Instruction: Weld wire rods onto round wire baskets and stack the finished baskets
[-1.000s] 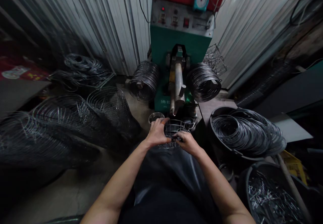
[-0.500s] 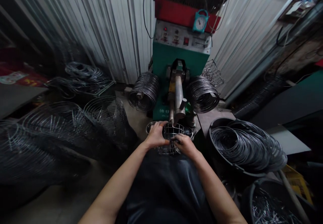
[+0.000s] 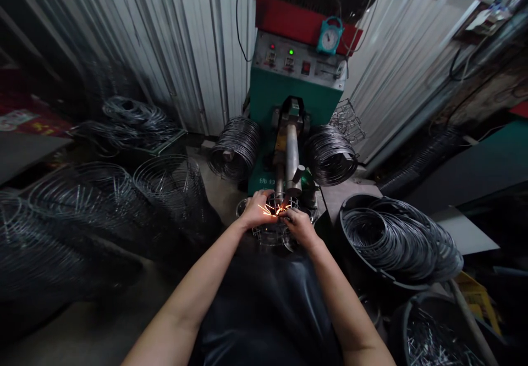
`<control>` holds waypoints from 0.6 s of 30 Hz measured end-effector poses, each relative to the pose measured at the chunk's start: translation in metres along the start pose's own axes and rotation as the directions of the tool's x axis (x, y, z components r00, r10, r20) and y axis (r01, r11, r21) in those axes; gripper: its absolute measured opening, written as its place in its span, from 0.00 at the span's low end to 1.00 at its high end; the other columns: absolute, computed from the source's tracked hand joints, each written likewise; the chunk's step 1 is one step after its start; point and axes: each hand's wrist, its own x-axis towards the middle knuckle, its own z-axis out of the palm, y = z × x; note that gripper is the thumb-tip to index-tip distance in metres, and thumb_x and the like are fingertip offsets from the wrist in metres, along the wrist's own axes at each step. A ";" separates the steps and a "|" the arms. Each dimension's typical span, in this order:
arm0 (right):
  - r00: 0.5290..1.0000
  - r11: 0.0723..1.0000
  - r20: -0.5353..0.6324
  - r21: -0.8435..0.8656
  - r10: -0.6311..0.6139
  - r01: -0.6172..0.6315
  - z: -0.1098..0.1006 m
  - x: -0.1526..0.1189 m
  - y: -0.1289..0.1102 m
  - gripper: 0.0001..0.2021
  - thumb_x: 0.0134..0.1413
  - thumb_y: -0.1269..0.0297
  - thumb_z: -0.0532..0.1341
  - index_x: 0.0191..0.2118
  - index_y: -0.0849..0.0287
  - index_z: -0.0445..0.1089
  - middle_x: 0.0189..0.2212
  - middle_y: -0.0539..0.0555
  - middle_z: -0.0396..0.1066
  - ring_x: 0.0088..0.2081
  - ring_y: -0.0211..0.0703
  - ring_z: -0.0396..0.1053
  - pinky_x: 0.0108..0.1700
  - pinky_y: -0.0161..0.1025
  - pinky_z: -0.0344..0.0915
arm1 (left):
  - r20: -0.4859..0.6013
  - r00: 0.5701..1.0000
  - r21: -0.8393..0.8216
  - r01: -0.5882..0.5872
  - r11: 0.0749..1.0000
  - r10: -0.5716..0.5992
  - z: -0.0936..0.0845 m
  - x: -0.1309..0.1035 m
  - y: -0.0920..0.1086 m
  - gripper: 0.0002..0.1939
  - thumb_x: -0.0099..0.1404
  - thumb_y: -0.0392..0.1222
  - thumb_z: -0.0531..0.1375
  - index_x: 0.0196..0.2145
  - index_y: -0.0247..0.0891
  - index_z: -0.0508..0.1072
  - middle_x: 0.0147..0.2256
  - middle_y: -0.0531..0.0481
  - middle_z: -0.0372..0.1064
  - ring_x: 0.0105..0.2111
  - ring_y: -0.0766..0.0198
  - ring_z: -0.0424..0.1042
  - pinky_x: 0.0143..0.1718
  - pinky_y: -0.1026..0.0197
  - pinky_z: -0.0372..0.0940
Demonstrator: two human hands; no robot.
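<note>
A pale corrugated wall (image 3: 181,36) stands at the back, with a teal clock (image 3: 329,37) in front of it. On the left, 3 wire stacks (image 3: 171,195) stand in a row, near a heap of coiled wire (image 3: 134,110). On the right, a black tub (image 3: 406,283) holds wire rings (image 3: 400,239); nearer, a bin (image 3: 405,327) of short metal pieces (image 3: 431,341) sits near a yellow crate (image 3: 474,292).

From my end I see the wire basket (image 3: 270,237), rounded, an open grid of thin grey metal, at the lower end of the machine's rod (image 3: 279,182). Orange sparks (image 3: 268,210) burst among its wires there; dimness blurs its lower edge.
</note>
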 end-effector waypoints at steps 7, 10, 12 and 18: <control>0.962 0.995 -0.257 0.063 0.091 -0.077 0.004 -0.017 0.006 0.08 0.53 0.69 0.58 0.39 0.56 0.71 0.38 0.56 0.71 0.40 0.45 0.70 0.43 0.40 0.66 | -0.020 1.000 0.017 -0.017 1.000 0.017 0.000 0.004 -0.002 0.44 0.38 0.49 0.69 0.53 0.40 0.60 0.49 0.43 0.63 0.51 0.49 0.62 0.51 0.49 0.58; 0.959 0.992 -0.255 0.062 0.123 -0.111 0.002 -0.015 0.011 0.05 0.54 0.68 0.57 0.34 0.57 0.70 0.33 0.56 0.71 0.36 0.45 0.70 0.39 0.39 0.66 | 0.000 0.999 0.016 -0.045 0.999 0.045 -0.002 0.011 -0.003 0.45 0.38 0.50 0.69 0.53 0.38 0.60 0.49 0.41 0.62 0.52 0.48 0.61 0.51 0.48 0.58; 0.961 0.991 -0.241 0.054 0.133 -0.123 0.000 -0.010 0.014 0.05 0.54 0.68 0.56 0.34 0.57 0.70 0.33 0.56 0.70 0.36 0.45 0.69 0.39 0.39 0.65 | 0.015 0.999 0.005 -0.038 0.999 0.038 -0.002 0.018 -0.004 0.45 0.38 0.51 0.69 0.53 0.38 0.60 0.50 0.41 0.62 0.52 0.48 0.61 0.51 0.48 0.58; 0.960 0.990 -0.239 0.030 0.143 -0.140 0.000 0.003 0.018 0.05 0.53 0.68 0.56 0.33 0.57 0.69 0.33 0.55 0.70 0.35 0.45 0.69 0.39 0.40 0.65 | 0.014 1.000 -0.047 -0.010 0.999 0.011 0.002 0.031 -0.009 0.45 0.36 0.50 0.70 0.53 0.40 0.62 0.51 0.42 0.62 0.52 0.47 0.61 0.52 0.48 0.59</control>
